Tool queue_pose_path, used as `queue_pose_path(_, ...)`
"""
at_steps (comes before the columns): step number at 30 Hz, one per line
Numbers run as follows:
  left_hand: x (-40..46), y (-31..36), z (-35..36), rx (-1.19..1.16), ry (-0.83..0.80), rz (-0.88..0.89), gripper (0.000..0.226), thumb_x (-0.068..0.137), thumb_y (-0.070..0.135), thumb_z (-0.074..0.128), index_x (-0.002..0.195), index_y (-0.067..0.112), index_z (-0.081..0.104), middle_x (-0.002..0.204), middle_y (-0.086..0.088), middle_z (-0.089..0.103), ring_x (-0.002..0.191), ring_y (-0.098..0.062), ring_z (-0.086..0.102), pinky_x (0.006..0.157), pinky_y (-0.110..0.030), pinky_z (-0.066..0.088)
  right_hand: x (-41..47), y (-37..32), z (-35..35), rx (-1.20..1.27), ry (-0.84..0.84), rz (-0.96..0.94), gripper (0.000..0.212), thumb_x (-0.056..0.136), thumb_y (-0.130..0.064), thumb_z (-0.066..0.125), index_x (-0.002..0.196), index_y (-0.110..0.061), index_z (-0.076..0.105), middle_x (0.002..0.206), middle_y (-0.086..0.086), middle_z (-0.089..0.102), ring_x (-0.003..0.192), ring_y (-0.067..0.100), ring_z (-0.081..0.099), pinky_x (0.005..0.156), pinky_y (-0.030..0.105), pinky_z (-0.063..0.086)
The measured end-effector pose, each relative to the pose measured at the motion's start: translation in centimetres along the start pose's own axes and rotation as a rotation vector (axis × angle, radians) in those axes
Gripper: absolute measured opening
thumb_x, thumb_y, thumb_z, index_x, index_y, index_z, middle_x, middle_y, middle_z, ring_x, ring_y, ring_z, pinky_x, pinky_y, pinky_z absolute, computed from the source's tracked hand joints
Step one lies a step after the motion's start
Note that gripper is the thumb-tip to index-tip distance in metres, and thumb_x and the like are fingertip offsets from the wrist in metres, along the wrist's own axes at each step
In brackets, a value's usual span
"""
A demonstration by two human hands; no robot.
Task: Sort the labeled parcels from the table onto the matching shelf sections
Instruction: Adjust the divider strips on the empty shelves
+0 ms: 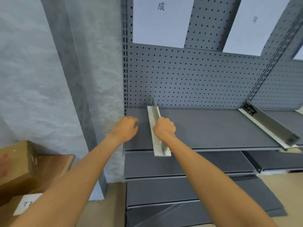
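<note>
My forearms reach to the shelf (213,128): right hand (164,128) grips a divider (157,141), left hand (126,128) hovers loosely curled, holding nothing. The shelf looks bare; boxes (24,166) wait at lower left, so sorting seems unstarted.

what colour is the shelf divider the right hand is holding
Silvery grey metal on a pale base; the head view shows the divider under the right hand.
</note>
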State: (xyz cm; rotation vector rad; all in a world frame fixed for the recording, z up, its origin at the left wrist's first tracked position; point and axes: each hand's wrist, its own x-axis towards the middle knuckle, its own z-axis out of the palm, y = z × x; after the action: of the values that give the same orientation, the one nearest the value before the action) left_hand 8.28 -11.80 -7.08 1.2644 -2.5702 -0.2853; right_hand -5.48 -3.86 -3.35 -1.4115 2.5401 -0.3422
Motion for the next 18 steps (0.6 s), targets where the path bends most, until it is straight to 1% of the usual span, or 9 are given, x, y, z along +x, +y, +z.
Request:
queue_pose_path(2, 0.5, 1.1, 0.8, -0.012, -0.011, 0.018, 0.034, 0.098, 0.020, 0.049, 0.129, 0.010, 0.057, 0.130, -0.010, 0.058, 0.118, -0.029, 0.053, 0.094, -0.041, 0.048, 0.1, 1.8, -0.9, -0.015, 0.017, 0.013, 0.013, 0.092, -0.003, 0.049, 0.102, -0.006, 0.057, 0.103, 0.011, 0.063, 0.088, 0.027, 0.059, 0.065, 0.030, 0.042)
queue_pose_path(4, 0.8, 2.5, 1.7, -0.026, -0.016, 0.021, 0.034, 0.098, 0.020, 0.048, 0.130, 0.010, 0.056, 0.131, -0.009, 0.057, 0.119, -0.028, 0.053, 0.093, -0.040, 0.048, 0.4, 3.8, -1.9, -0.032, 0.038, 0.029, 0.007, 0.091, -0.004, 0.049, 0.096, -0.008, 0.052, 0.093, 0.009, 0.057, 0.080, 0.026, 0.052, 0.064, 0.030, 0.042)
queue_pose_path(6, 1.0, 3.9, 2.8, -0.040, -0.017, 0.016, 0.035, 0.098, 0.020, 0.047, 0.132, 0.011, 0.055, 0.133, -0.008, 0.056, 0.121, -0.028, 0.051, 0.093, -0.041, 0.048, 0.7, 5.9, -2.9, -0.045, 0.055, 0.047, 0.005, 0.091, -0.004, 0.048, 0.092, -0.008, 0.048, 0.088, 0.007, 0.053, 0.077, 0.025, 0.050, 0.063, 0.030, 0.042)
queue_pose_path(9, 1.4, 6.1, 4.8, -0.063, -0.008, -0.003, 0.038, 0.098, 0.019, 0.048, 0.134, 0.009, 0.051, 0.134, -0.009, 0.054, 0.123, -0.027, 0.049, 0.092, -0.041, 0.048, 1.3, 9.3, -4.2, -0.063, 0.069, 0.075, 0.006, 0.091, -0.003, 0.047, 0.088, -0.008, 0.046, 0.083, 0.006, 0.051, 0.077, 0.025, 0.051, 0.063, 0.030, 0.042)
queue_pose_path(11, 1.8, 7.7, 6.1, -0.067, -0.016, -0.014, 0.039, 0.098, 0.020, 0.047, 0.136, 0.010, 0.049, 0.135, -0.007, 0.053, 0.124, -0.026, 0.047, 0.093, -0.040, 0.046, 1.7, 11.5, -4.8, -0.065, 0.070, 0.090, 0.010, 0.090, -0.003, 0.047, 0.082, -0.008, 0.045, 0.073, 0.003, 0.047, 0.076, 0.026, 0.051, 0.062, 0.030, 0.042)
queue_pose_path(12, 2.0, 8.5, 6.6, -0.068, -0.019, -0.011, 0.039, 0.099, 0.021, 0.047, 0.137, 0.010, 0.049, 0.136, -0.007, 0.052, 0.125, -0.026, 0.046, 0.094, -0.040, 0.045, 1.9, 12.5, -5.0, -0.067, 0.071, 0.094, 0.009, 0.090, -0.003, 0.047, 0.083, -0.007, 0.045, 0.069, 0.002, 0.043, 0.076, 0.026, 0.051, 0.062, 0.030, 0.042)
queue_pose_path(15, 3.0, 10.5, 8.0, -0.064, -0.014, 0.000, 0.040, 0.099, 0.021, 0.046, 0.138, 0.010, 0.048, 0.138, -0.007, 0.050, 0.127, -0.026, 0.043, 0.097, -0.040, 0.042, 2.5, 14.9, -5.5, -0.072, 0.070, 0.093, 0.004, 0.091, -0.004, 0.047, 0.088, -0.007, 0.047, 0.069, 0.002, 0.044, 0.074, 0.026, 0.051, 0.061, 0.029, 0.042)
queue_pose_path(18, 4.1, 11.8, 9.0, -0.049, 0.009, 0.017, 0.040, 0.100, 0.022, 0.045, 0.138, 0.009, 0.047, 0.140, -0.006, 0.048, 0.129, -0.025, 0.041, 0.100, -0.037, 0.040, 3.1, 16.6, -5.7, -0.066, 0.069, 0.086, 0.004, 0.090, -0.004, 0.047, 0.089, -0.007, 0.047, 0.081, 0.006, 0.051, 0.075, 0.026, 0.051, 0.062, 0.030, 0.042)
